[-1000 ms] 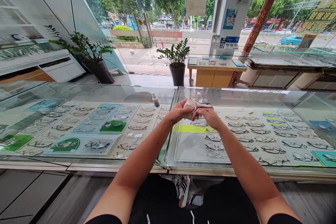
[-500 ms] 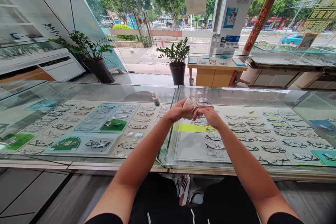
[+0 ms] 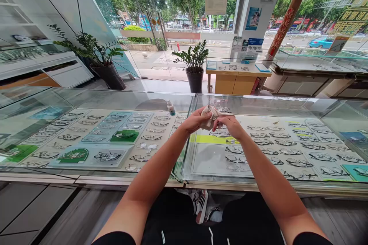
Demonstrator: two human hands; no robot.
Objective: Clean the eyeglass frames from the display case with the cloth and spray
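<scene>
A pale cloth (image 3: 207, 118) is bunched up between my two hands, above the glass counter. My left hand (image 3: 196, 119) is closed on the cloth from the left, its fingers partly covered by the folds. From the right, my right hand (image 3: 230, 125) grips the cloth with curled fingers, and a thin fold stretches over the back of it. Whether something is wrapped inside the cloth is hidden. A small spray bottle (image 3: 170, 108) stands on the counter to the left of my hands.
Under the glass top of the display counter (image 3: 184, 187) lie rows of eyeglasses (image 3: 299, 162) and a green tray (image 3: 124, 136). Behind it stand a potted plant (image 3: 194, 78), a second potted plant (image 3: 110, 74) and a wooden table (image 3: 232, 84), before the shop window.
The cloth has shifted slightly between my hands and its folds look different. Both hands stay in nearly the same place, still closed on it.
</scene>
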